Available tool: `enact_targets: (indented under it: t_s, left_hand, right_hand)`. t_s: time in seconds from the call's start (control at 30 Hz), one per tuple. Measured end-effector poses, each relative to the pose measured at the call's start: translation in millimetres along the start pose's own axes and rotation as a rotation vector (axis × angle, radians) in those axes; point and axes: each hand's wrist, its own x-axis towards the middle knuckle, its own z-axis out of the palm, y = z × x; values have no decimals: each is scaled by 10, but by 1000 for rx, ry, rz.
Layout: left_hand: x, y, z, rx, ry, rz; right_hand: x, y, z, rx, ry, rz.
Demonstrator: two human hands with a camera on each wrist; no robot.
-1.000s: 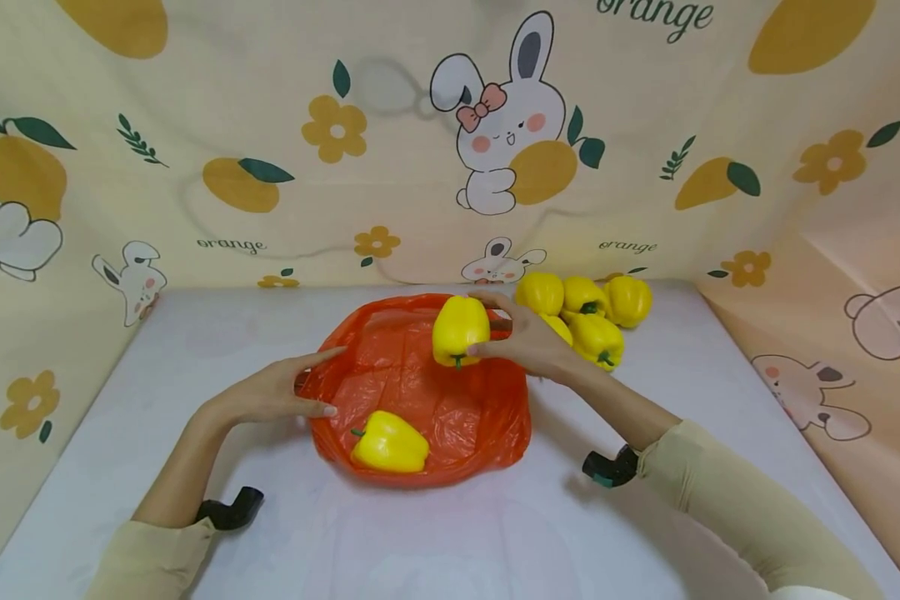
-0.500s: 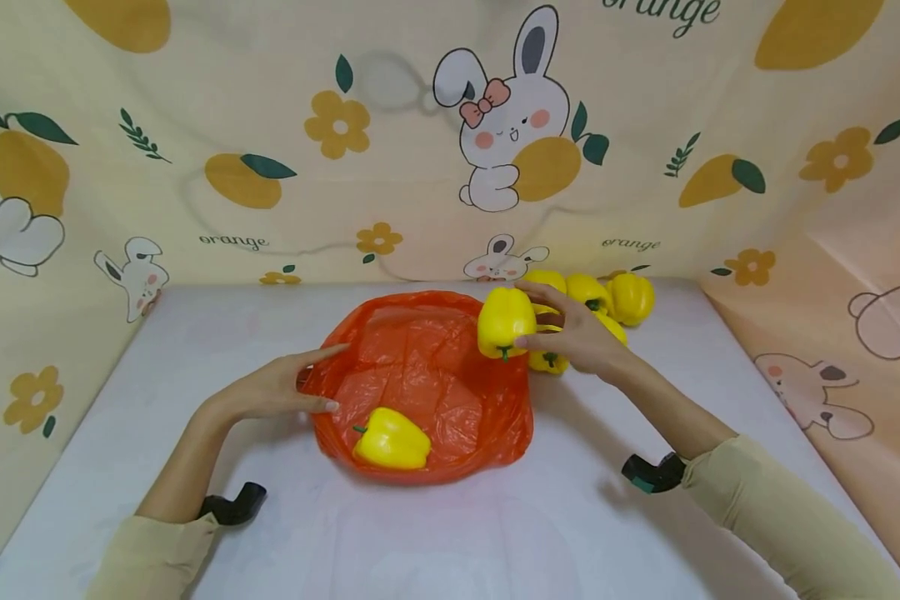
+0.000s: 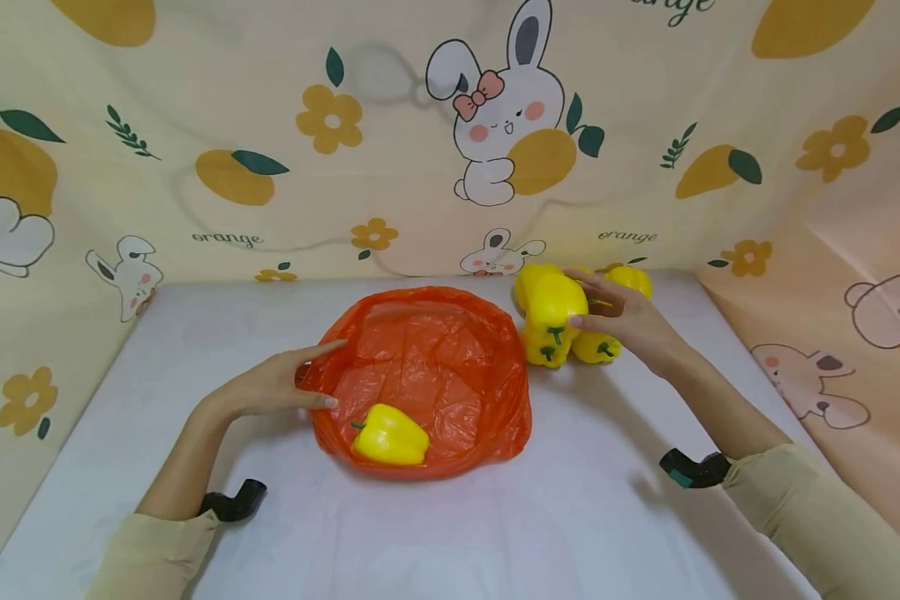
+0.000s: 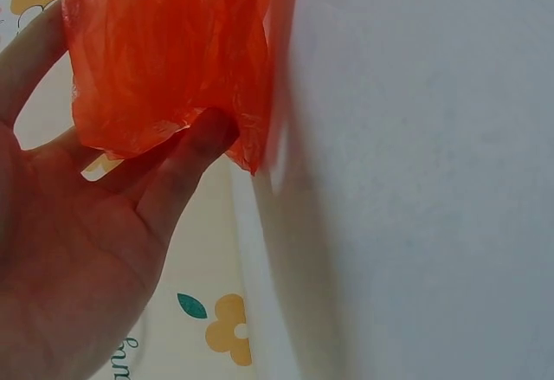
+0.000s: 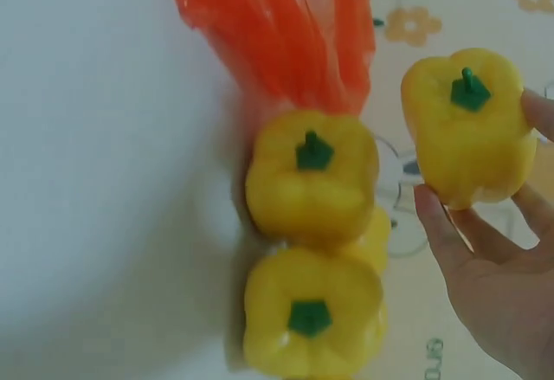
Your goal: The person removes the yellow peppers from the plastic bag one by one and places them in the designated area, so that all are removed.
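Observation:
My right hand (image 3: 641, 327) holds a yellow bell pepper (image 3: 557, 298) by its right side, thumb and fingers spread round it. In the right wrist view this bell pepper (image 5: 463, 151) has its green stem toward the camera. It overlaps a group of other yellow peppers (image 3: 598, 347) right of the red plastic bag (image 3: 435, 333). The bag lies with its mouth wide, and one yellow pepper (image 3: 392, 435) rests inside near the front. My left hand (image 3: 266, 385) holds the bag's left rim; in the left wrist view the fingers and thumb are around the red plastic (image 4: 173, 60).
The white table (image 3: 450, 542) carries everything. A patterned cloth (image 3: 390, 200) with rabbits and oranges hangs behind and at the sides. The grouped peppers stand near the table's back edge, close to the bag's right side. Black wrist mounts (image 3: 234, 502) stick out by both sleeves.
My right hand has carried its pepper rightward, from over the bag to the grouped peppers. My left hand stays at the bag's left rim, and the pepper in the bag has not moved.

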Motion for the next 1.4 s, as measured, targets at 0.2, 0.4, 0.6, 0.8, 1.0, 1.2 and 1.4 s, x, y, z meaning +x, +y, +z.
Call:
enact_targets:
  t_s: [0.2,0.4,0.6,0.8,1.0,1.2,1.4]
  left_hand:
    - [10,-16,19,-13,0,-5]
    - [4,-46,44,-7,-10,-17]
    - [-20,-60,58,2,-9,-29]
    - [-39,-50,43,5,-9,-45]
    - [-58,-55,40,-23,-23,-44]
    - [-45,-70,36,-28,-27,-39]
    - [-32,-78,14,-25,-35,-46]
  right_hand:
    - [-126,80,-169,-8,13,-4]
    - [-198,203,-310,-48,18,-56]
    - [-258,351,-477,-115,52,-103]
    - [-296,493,-607,-87,58,-108]
    - [-332,607,-720,-70,47,-61]
    - [-321,752,-872,75,23,-116]
    - [-324,895,-1006,257,-14,-165]
